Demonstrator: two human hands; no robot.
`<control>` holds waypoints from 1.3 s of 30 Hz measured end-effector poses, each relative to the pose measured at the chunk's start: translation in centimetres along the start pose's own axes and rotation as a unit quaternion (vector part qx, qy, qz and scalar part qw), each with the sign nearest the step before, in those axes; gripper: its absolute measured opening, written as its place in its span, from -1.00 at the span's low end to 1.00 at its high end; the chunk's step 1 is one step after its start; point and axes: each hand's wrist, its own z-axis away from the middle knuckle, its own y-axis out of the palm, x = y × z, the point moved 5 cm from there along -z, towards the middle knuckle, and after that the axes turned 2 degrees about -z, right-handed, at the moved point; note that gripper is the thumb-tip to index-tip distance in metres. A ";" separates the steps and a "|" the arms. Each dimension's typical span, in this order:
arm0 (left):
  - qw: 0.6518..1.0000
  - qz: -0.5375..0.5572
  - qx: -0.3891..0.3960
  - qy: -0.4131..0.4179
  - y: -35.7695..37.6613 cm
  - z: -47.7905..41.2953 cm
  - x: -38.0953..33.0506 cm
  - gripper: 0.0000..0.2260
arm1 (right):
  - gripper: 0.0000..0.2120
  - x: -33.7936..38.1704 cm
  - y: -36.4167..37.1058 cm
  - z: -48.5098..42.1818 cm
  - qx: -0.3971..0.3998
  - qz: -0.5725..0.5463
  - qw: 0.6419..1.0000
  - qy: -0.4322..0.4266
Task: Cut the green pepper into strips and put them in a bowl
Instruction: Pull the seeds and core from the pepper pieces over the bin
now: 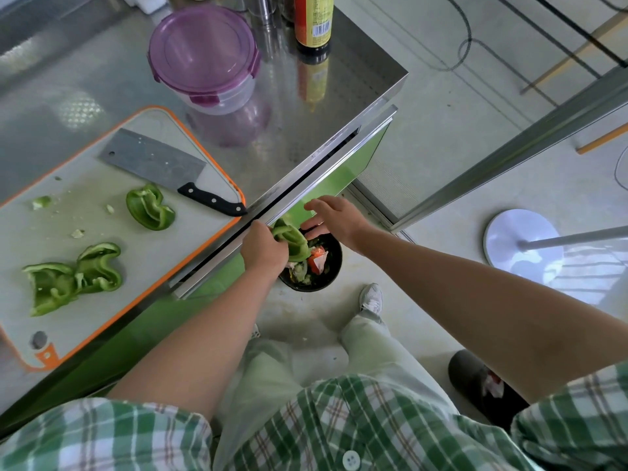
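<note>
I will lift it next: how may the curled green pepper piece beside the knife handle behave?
The curled green pepper piece probably stays stiff, since its walls stand curled by themselves. Hollow and thin, it looks light. Its glossy skin may slip slightly.

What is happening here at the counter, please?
The person's left hand holds a green pepper piece over a black bin on the floor; the right hand is open beside it. Other pepper pieces lie on the cutting board, not yet in strips, and the cleaver lies there untouched.
</note>
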 end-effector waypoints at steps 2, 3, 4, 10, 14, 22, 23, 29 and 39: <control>1.000 0.011 0.012 0.011 0.2 0.2 -0.2 -0.81 | -0.63 0.1 0.1 0.1 0.002 0.022 1.000 -0.011; 0.999 0.014 0.019 0.025 0.4 0.3 -0.5 -0.82 | -0.61 0.0 0.3 0.1 0.011 0.036 0.999 -0.012; 0.999 0.008 0.021 0.036 0.6 0.3 -0.8 -0.83 | -0.60 0.0 0.6 0.2 0.020 0.040 0.999 -0.007; 0.996 0.085 0.021 -0.035 0.4 -1.3 2.2 -0.82 | -0.65 0.5 0.0 0.5 0.016 -0.010 1.000 -0.018; 0.984 0.158 0.088 -0.012 1.7 -2.4 2.7 -0.81 | -0.57 0.5 0.8 0.5 0.038 0.023 0.999 -0.001; 0.989 0.136 0.049 -0.016 0.5 -1.8 2.2 -0.81 | -0.65 0.3 0.0 -0.1 -0.010 -0.036 0.999 -0.008; 0.990 0.133 0.056 -0.007 0.5 -1.6 1.8 -0.81 | -0.64 0.2 0.1 -0.2 -0.006 -0.027 1.000 -0.006; 0.992 0.117 0.021 -0.043 -0.2 -1.6 2.3 -0.84 | -0.65 0.4 -0.1 -0.4 -0.031 -0.057 0.998 -0.015; 0.908 0.400 0.107 -0.064 -1.2 0.2 0.2 -0.88 | -0.71 -0.4 1.1 -0.4 0.064 -0.011 0.997 0.034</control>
